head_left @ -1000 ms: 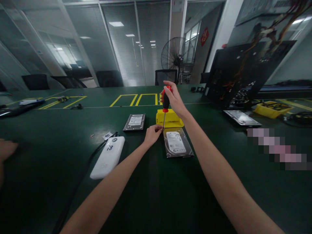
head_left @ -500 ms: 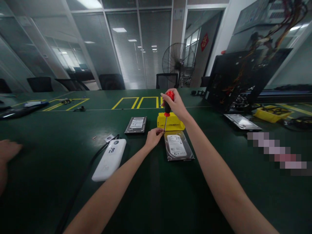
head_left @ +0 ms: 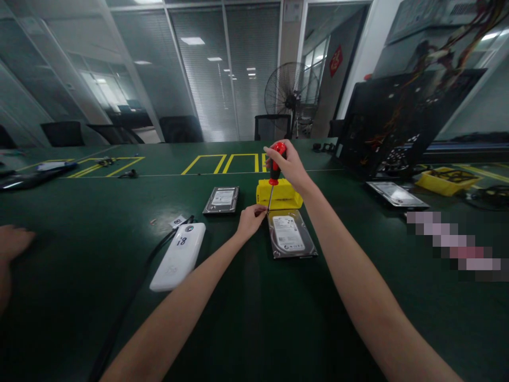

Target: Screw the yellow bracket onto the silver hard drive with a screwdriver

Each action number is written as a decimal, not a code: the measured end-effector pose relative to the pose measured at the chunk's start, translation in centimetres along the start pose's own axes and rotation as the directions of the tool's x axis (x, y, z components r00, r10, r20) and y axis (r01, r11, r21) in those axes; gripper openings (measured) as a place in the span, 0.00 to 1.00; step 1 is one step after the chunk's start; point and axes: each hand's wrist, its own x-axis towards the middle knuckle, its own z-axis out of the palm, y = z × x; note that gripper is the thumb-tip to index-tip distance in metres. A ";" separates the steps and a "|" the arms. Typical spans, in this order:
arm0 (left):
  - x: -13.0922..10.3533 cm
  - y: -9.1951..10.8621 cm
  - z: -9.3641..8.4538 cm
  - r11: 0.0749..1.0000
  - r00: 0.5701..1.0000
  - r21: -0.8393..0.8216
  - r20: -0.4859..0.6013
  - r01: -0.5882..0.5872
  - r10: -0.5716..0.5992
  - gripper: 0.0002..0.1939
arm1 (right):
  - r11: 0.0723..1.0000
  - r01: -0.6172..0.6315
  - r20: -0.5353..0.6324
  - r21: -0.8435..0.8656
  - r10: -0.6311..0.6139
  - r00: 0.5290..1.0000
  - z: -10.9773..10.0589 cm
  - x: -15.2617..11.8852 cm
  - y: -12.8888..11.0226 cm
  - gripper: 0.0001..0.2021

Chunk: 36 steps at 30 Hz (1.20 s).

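Note:
A screwdriver (head_left: 274, 171) with a red and black handle is gripped from above by my right hand (head_left: 292, 164). Its shaft slants down to the far left corner of a hard disk drive (head_left: 288, 233) lying label up on the table. At that same corner my left hand (head_left: 251, 220) has its fingers pinched together beside the screwdriver's tip. Whatever sits between those fingertips is too small to make out. Just behind the drive stands a yellow plastic bin (head_left: 279, 194). Another hard disk drive (head_left: 221, 200) lies to the left of the bin.
Nearer me on the left lies a white power bank (head_left: 178, 257) with a black cable (head_left: 133, 297). Another person's hand (head_left: 16, 241) rests at the left edge. On the right are a third drive (head_left: 397, 194), a yellow tray (head_left: 447, 181) of cables and a black computer case (head_left: 397, 127).
The screwdriver's handle has tipped slightly to the right, with my right hand following. My left hand keeps its pinch at the drive's corner. The whole view has shifted a little.

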 end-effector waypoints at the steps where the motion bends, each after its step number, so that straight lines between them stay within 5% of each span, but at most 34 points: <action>1: 0.0 0.0 0.0 1.000 1.000 0.000 0.004 0.001 -0.001 0.09 | 1.000 -0.011 0.013 0.020 0.011 1.000 -0.1 0.0 0.0 0.19; 18: -0.1 0.3 0.0 1.000 1.000 0.006 0.000 -0.030 0.030 0.09 | 0.991 -0.067 0.014 0.112 0.066 0.998 0.1 0.4 0.6 0.19; 25: 0.0 0.3 0.0 0.999 0.999 -0.005 -0.010 -0.040 0.040 0.09 | 0.999 0.013 0.035 0.036 -0.015 0.999 0.4 0.0 0.6 0.19; 36: 0.1 -0.1 0.0 0.998 0.998 -0.013 0.015 -0.054 0.054 0.10 | 0.999 -0.050 0.012 0.005 0.050 0.999 0.4 0.0 0.2 0.19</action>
